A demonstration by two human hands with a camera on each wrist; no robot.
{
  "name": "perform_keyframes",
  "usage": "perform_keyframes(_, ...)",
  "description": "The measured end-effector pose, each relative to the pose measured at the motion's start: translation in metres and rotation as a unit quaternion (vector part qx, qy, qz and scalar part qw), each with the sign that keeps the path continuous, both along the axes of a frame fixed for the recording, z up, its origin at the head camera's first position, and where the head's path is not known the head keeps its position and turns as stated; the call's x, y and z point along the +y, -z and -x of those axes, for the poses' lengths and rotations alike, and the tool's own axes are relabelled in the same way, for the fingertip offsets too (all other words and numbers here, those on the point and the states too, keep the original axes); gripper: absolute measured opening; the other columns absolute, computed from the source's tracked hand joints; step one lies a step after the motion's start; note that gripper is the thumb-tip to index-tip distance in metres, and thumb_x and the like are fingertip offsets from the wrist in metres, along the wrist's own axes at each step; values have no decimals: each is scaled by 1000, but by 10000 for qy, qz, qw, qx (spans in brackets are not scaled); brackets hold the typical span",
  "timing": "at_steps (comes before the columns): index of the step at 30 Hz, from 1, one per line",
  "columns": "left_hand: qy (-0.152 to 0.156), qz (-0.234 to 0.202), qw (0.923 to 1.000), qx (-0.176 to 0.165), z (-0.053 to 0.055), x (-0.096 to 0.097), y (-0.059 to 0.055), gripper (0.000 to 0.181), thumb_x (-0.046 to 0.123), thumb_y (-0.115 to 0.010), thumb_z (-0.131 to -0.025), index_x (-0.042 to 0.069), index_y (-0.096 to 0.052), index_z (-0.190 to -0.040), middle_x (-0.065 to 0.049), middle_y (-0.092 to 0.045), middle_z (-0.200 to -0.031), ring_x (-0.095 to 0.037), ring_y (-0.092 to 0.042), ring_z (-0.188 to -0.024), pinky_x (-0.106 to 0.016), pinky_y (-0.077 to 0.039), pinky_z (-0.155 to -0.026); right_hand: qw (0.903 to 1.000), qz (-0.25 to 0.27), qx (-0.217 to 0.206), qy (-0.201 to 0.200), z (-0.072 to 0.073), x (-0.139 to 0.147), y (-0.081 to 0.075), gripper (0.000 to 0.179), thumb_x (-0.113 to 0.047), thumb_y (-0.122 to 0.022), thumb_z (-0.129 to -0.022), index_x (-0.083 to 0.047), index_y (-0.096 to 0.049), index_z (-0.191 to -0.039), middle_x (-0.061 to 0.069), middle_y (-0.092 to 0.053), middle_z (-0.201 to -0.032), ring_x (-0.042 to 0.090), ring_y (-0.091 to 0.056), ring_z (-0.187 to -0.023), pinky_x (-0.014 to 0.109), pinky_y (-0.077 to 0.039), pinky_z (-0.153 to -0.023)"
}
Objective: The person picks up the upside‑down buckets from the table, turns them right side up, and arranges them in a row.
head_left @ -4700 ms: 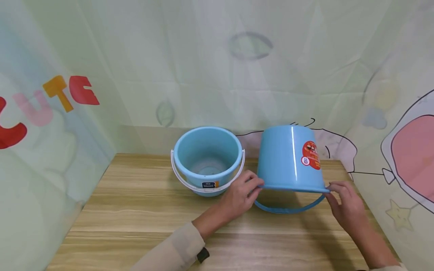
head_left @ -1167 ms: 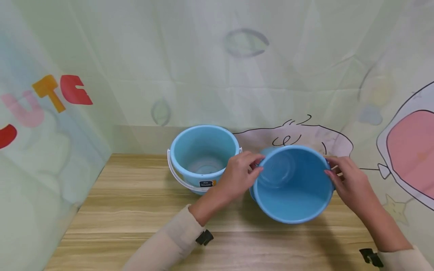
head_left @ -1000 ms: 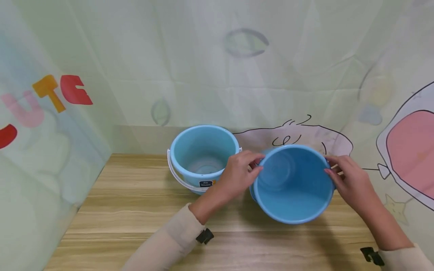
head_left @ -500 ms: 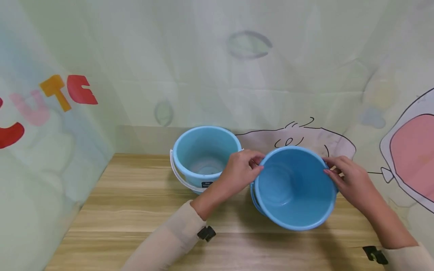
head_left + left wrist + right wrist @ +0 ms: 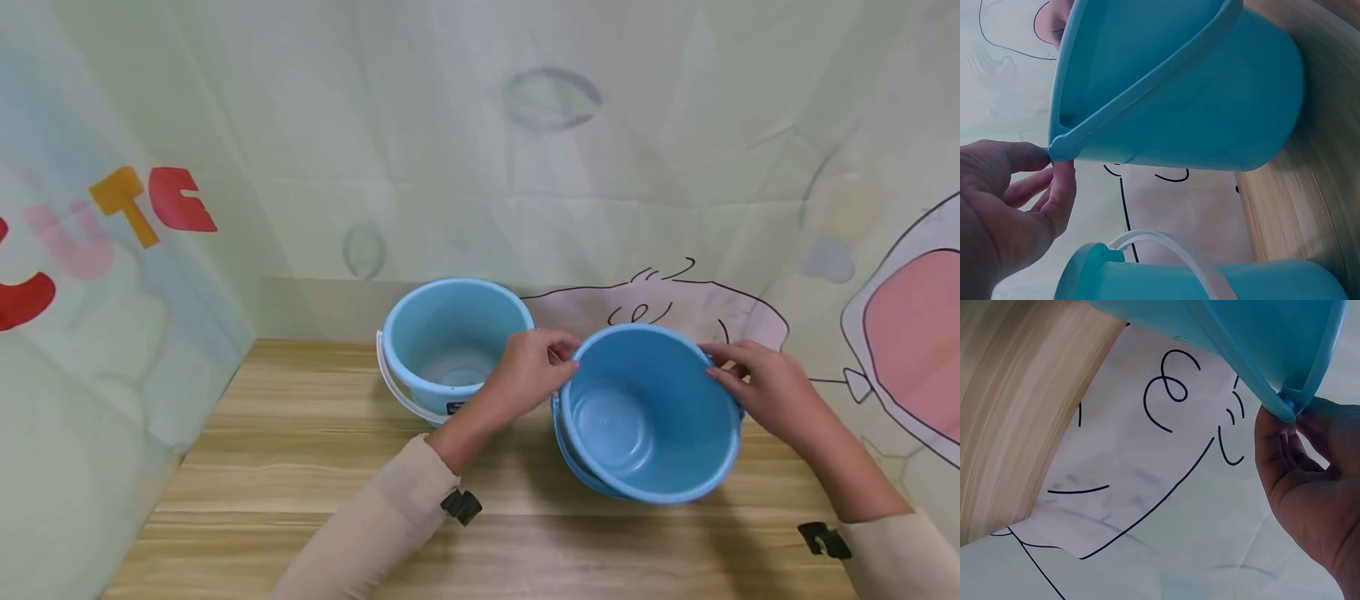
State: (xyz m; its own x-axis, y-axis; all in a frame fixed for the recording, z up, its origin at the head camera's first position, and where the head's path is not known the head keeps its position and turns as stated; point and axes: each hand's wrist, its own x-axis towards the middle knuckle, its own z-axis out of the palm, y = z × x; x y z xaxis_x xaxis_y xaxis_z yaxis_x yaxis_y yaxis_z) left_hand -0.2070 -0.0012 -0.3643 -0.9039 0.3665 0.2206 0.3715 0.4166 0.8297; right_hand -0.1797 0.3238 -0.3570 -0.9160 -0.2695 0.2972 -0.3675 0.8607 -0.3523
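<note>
A blue bucket [image 5: 660,417] is tilted on the right side, its mouth facing me and its inner floor visible. My left hand [image 5: 528,375] pinches its rim on the left, at the handle joint seen in the left wrist view. My right hand [image 5: 768,392] pinches the opposite side at the other joint, thumb and fingers around it in the right wrist view. The bucket's blue handle [image 5: 573,458] hangs below the rim. Whether its base touches the table cannot be told. A lighter blue bucket [image 5: 453,333] stands upright to the left, partly behind my left hand.
The wooden table [image 5: 300,483] runs back to a printed curtain [image 5: 450,167], which also encloses both sides. The upright bucket's white handle [image 5: 401,392] hangs down at its front. Its right side is close to my left hand and the held bucket.
Both hands have turned the held bucket from mouth-down to mouth facing me. Over the last second it has tipped further upright, showing more of its floor. The other bucket stays put.
</note>
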Motion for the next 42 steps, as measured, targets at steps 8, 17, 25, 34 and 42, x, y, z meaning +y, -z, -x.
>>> perform_keyframes(8, 51, 165, 9995, -264, 6, 4, 0, 20, 8, -71, -95, 5, -77, -114, -2, -73, -88, -9, -68, -72, -22, -59, -62, 9962, 192, -847, 73, 7, 4, 3, 39, -14, -69, -100, 4, -64, -133, 24, -72, -108, 27, -70, -84, 28, -61, -58)
perform_keyframes(17, -58, 583, 9969, -518, 16, 15, -5, 22, 9, -69, -97, 4, -76, -117, -4, -73, -89, -8, -69, -67, -20, -58, -62, 9911, 167, -1321, 85, 13, 9, 3, 39, -16, -67, -101, 5, -63, -134, 26, -71, -113, 24, -72, -84, 33, -63, -63)
perform_keyframes(25, -211, 995, 9938, -449, 23, 22, -6, 22, 10, -69, -97, 4, -77, -116, -7, -76, -95, -13, -70, -78, -22, -59, -66, 9892, 221, -1444, 110, 20, 12, 9, 38, -16, -65, -102, 5, -64, -134, 27, -71, -117, 27, -74, -87, 38, -64, -67)
perform_keyframes(34, -329, 1179, 9917, -383, 28, 26, -3, 23, 10, -67, -99, 3, -76, -118, -11, -76, -105, -19, -72, -89, -26, -61, -71, 9869, 216, -1585, 229, 25, 9, 10, 39, -18, -65, -102, 5, -64, -134, 30, -69, -122, 39, -73, -95, 44, -65, -70)
perform_keyframes(42, -341, 1349, 9892, -450, 29, 27, -2, 25, 12, -69, -97, 2, -74, -120, -11, -75, -105, -19, -70, -87, -27, -61, -72, 9858, 323, -1599, 400, 23, 4, 9, 39, -20, -66, -102, 6, -65, -132, 29, -70, -116, 34, -73, -90, 41, -64, -68)
